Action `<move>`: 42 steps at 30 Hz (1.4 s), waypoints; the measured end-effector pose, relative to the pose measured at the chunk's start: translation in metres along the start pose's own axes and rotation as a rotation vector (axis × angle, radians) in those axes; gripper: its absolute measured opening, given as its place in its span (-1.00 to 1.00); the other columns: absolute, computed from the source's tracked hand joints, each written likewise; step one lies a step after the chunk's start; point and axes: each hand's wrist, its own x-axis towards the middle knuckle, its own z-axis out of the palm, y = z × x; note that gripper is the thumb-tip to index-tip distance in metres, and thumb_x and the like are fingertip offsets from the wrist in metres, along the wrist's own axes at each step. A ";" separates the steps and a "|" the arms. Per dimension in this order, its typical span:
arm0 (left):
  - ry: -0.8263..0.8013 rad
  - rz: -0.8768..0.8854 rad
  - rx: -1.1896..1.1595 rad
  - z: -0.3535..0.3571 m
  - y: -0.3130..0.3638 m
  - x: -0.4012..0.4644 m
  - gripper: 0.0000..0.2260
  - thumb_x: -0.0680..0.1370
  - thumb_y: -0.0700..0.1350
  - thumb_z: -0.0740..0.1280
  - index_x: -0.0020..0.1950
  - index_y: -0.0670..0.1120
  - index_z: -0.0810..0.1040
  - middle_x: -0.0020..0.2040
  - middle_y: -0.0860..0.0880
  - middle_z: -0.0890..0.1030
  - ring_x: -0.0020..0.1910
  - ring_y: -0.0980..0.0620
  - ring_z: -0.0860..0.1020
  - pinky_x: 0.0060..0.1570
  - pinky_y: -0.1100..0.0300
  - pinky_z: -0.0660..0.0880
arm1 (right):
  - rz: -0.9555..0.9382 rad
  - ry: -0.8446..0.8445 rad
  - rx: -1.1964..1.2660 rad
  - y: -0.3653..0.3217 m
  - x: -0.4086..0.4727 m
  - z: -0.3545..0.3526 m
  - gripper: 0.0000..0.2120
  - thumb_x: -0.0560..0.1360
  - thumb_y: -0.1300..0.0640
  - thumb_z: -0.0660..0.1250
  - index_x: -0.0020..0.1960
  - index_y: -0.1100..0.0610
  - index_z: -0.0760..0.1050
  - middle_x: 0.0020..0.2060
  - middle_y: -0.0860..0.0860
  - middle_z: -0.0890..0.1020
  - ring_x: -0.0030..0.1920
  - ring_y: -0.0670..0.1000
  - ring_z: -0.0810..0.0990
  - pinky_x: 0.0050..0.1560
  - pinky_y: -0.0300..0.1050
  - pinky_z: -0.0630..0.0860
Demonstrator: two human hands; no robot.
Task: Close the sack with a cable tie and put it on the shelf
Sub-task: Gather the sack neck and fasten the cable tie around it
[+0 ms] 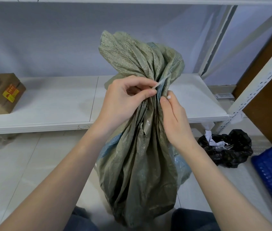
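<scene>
Sack (137,157) of crinkled woven green plastic stands upright; left hand (123,99) pinches the thin white cable tie (157,85), right hand (173,117) pinches its head.

Upright green woven sack (137,157), neck bunched inside white cable tie (162,84).

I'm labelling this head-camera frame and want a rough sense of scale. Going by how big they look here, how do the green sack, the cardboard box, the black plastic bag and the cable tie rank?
Largest to smallest as they appear:
1. green sack, nearest the camera
2. black plastic bag and cardboard box: similar, and the box is cut off by the frame edge, so unranked
3. cable tie, mostly hidden
</scene>
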 end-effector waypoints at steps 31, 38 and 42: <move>-0.127 -0.009 0.048 -0.001 -0.007 -0.001 -0.89 0.49 -0.14 0.40 -0.22 0.02 0.61 -0.31 -0.04 0.48 -0.32 0.11 0.36 -0.28 0.19 0.30 | -0.127 0.303 -0.199 0.010 0.004 0.003 -0.83 0.53 0.17 0.24 -0.07 0.19 0.60 -0.25 -0.01 0.56 -0.25 -0.18 0.47 -0.20 -0.43 0.32; -0.121 -0.002 0.078 0.000 -0.007 -0.001 -0.90 0.48 -0.13 0.40 -0.22 0.04 0.61 -0.25 -0.21 0.54 -0.30 0.10 0.38 -0.25 0.19 0.33 | -0.136 0.296 -0.207 0.011 0.005 0.002 -0.82 0.53 0.16 0.23 -0.06 0.18 0.60 -0.24 -0.01 0.56 -0.24 -0.19 0.47 -0.18 -0.45 0.32; -0.093 0.010 0.118 0.003 -0.007 -0.003 -0.93 0.48 -0.10 0.41 -0.20 0.05 0.63 -0.21 -0.19 0.57 -0.29 0.06 0.40 -0.23 0.13 0.37 | -0.153 0.309 -0.229 0.010 0.005 0.003 -0.84 0.52 0.18 0.25 -0.07 0.20 0.59 -0.25 -0.01 0.55 -0.21 -0.13 0.44 -0.19 -0.44 0.33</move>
